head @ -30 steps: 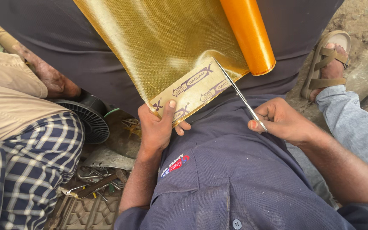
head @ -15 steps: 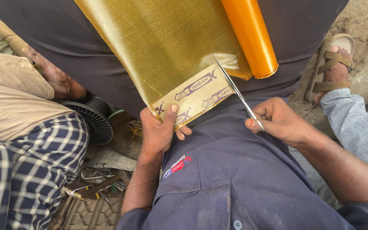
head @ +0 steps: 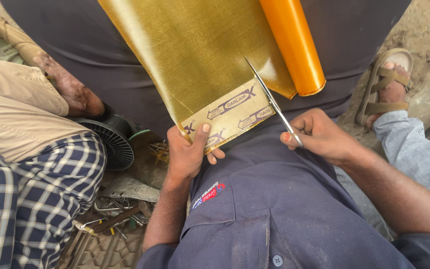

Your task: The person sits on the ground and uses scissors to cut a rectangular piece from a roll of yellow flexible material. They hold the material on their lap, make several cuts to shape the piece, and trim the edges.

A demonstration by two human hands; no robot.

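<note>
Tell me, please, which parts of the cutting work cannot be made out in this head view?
- Scissors: handles hidden inside the right hand.
- Golden sheet: its top and the orange roll are cut off by the upper frame edge.
- Left hand: its fingers under the sheet's printed backing are hidden.
- Small metal tools on the ground: too cluttered to identify.

A single head-worn camera looks steeply down over the wearer's chest onto the lap, close to both hands. Its frame edges catch a seated neighbour and the dirt ground.
</note>
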